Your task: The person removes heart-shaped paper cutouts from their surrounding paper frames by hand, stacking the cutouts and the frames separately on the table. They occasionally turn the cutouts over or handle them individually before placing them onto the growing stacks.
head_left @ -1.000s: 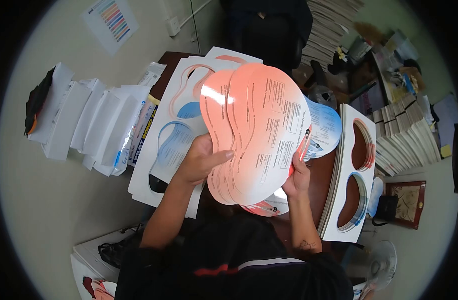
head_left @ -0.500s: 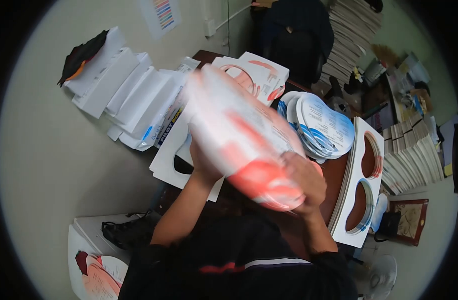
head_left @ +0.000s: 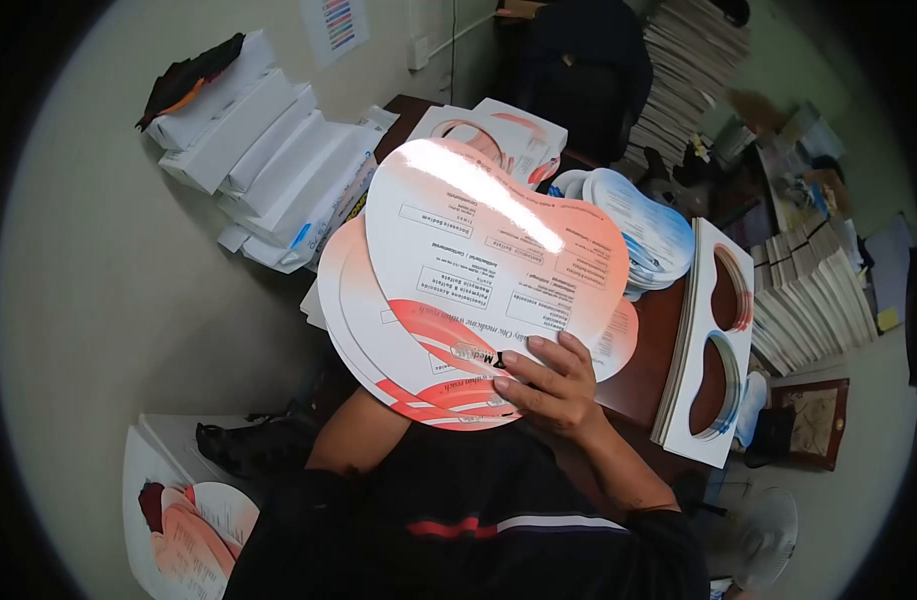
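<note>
I hold a fanned stack of orange bean-shaped printed cards flat in front of me, print facing up. My right hand grips the stack's near edge, fingers spread on top. My left hand is hidden under the cards; only the forearm shows below them. A pile of blue bean-shaped cards lies on the brown desk just beyond.
Punched-out white sheets stand stacked at the right and lie at the back. White paper reams sit on the left. Stacks of booklets fill the right. More orange cards lie at the lower left.
The orange stack went from upright to flat and turned around. My right hand moved from the stack's right side to its near edge; my left hand slipped out of sight beneath it.
</note>
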The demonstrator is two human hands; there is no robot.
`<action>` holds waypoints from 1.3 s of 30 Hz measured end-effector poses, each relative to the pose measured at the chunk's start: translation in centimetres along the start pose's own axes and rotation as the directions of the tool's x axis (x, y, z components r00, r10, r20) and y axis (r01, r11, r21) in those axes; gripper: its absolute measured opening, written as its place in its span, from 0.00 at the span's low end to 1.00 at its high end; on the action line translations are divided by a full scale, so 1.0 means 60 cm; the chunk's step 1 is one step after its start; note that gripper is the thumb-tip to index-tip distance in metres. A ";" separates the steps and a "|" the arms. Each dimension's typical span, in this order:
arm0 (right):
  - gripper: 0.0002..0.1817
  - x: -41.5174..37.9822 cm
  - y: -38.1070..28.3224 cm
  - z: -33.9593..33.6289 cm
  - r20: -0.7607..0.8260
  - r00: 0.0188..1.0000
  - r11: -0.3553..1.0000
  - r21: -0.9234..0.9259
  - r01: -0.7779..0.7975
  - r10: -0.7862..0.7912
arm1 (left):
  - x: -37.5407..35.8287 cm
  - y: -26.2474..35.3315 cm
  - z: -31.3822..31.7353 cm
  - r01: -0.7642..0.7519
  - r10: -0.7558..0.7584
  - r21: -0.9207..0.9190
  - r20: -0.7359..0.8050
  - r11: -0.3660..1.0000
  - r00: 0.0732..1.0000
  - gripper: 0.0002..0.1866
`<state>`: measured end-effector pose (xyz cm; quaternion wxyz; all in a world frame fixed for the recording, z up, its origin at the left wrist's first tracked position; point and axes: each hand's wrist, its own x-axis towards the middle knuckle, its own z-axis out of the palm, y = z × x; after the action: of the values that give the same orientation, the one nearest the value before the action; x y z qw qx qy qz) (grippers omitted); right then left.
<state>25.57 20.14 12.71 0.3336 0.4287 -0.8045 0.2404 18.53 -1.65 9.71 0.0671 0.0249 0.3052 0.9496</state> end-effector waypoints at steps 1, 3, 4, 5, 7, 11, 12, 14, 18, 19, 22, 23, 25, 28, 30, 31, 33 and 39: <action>0.17 -0.003 -0.003 -0.006 -0.003 1.000 1.000 0.005 -0.003 0.003 | -0.002 -0.004 0.004 0.014 -0.014 -0.006 0.006 1.000 1.000 0.39; 0.15 -0.008 -0.010 -0.019 -0.006 1.000 1.000 0.011 -0.020 0.020 | -0.003 -0.013 0.013 0.046 -0.045 -0.027 0.023 0.999 0.999 0.40; 0.14 -0.011 -0.014 -0.026 -0.002 1.000 1.000 0.017 -0.023 0.023 | -0.004 -0.020 0.018 0.065 -0.064 -0.037 0.033 0.997 0.997 0.40; 0.13 -0.013 -0.018 -0.033 0.003 1.000 0.999 0.021 -0.026 0.026 | -0.003 -0.026 0.023 0.083 -0.080 -0.054 0.045 0.995 0.996 0.40; 0.13 -0.016 -0.023 -0.041 -0.009 1.000 1.000 0.011 -0.012 0.013 | -0.001 -0.038 0.032 0.121 -0.115 -0.085 0.074 0.989 0.991 0.40; 0.14 -0.025 -0.022 -0.048 -0.060 0.998 1.000 -0.017 -0.005 0.004 | 0.000 -0.051 0.051 0.203 -0.179 -0.175 0.144 0.963 0.973 0.41; 0.14 -0.030 -0.022 -0.048 -0.064 0.998 1.000 -0.009 -0.016 0.015 | 0.000 -0.051 0.056 0.220 -0.189 -0.200 0.163 0.955 0.968 0.41; 0.15 -0.027 -0.021 -0.049 -0.079 0.994 0.995 -0.048 -0.085 0.081 | 0.001 -0.049 0.061 0.258 -0.211 -0.252 0.198 0.933 0.957 0.42; 0.28 -0.017 -0.001 -0.062 0.109 0.974 0.978 -0.086 -0.188 0.197 | -0.023 -0.047 0.057 0.268 -0.203 -0.295 0.235 0.917 0.951 0.43; 0.31 -0.016 0.003 -0.062 0.156 0.959 0.972 -0.059 -0.229 0.236 | -0.032 -0.044 0.053 0.269 -0.201 -0.302 0.239 0.915 0.950 0.43; 0.35 -0.035 0.032 -0.050 0.197 0.959 0.978 -0.016 -0.206 0.205 | -0.045 -0.043 0.045 0.257 -0.187 -0.318 0.235 0.913 0.954 0.44; 0.35 -0.036 0.041 -0.050 0.199 0.959 0.979 -0.009 -0.204 0.201 | -0.047 -0.045 0.046 0.252 -0.180 -0.329 0.233 0.910 0.956 0.44; 0.35 -0.033 0.056 -0.057 0.187 0.961 0.971 0.081 -0.224 0.206 | -0.044 -0.050 0.055 0.244 -0.175 -0.334 0.222 0.910 0.959 0.45; 0.27 -0.034 0.085 -0.076 0.144 0.986 0.988 0.121 -0.098 0.080 | -0.028 -0.065 0.075 0.231 -0.176 -0.326 0.191 0.917 0.966 0.46; 0.23 -0.047 0.109 -0.080 0.010 0.970 0.874 0.431 -0.223 0.243 | -0.008 -0.078 0.095 0.209 -0.190 -0.299 0.089 0.931 0.978 0.46; 0.21 -0.056 0.121 -0.081 -0.041 0.942 0.782 0.570 -0.252 0.333 | -0.001 -0.085 0.108 0.185 -0.187 -0.256 0.015 0.949 0.982 0.47; 0.22 -0.068 0.129 -0.065 -0.048 0.734 0.448 0.818 -0.360 0.677 | -0.007 -0.114 0.141 0.081 -0.076 0.008 -0.267 0.997 0.961 0.44; 0.25 -0.025 0.157 -0.084 0.372 0.449 -0.493 0.850 0.187 0.812 | -0.035 -0.242 0.177 0.009 -0.006 0.024 -0.097 1.000 0.995 0.38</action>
<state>19.85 29.17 13.98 -0.0330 0.0088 -0.1903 0.9811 23.15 15.86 9.89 0.0554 -0.0215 0.3198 0.9456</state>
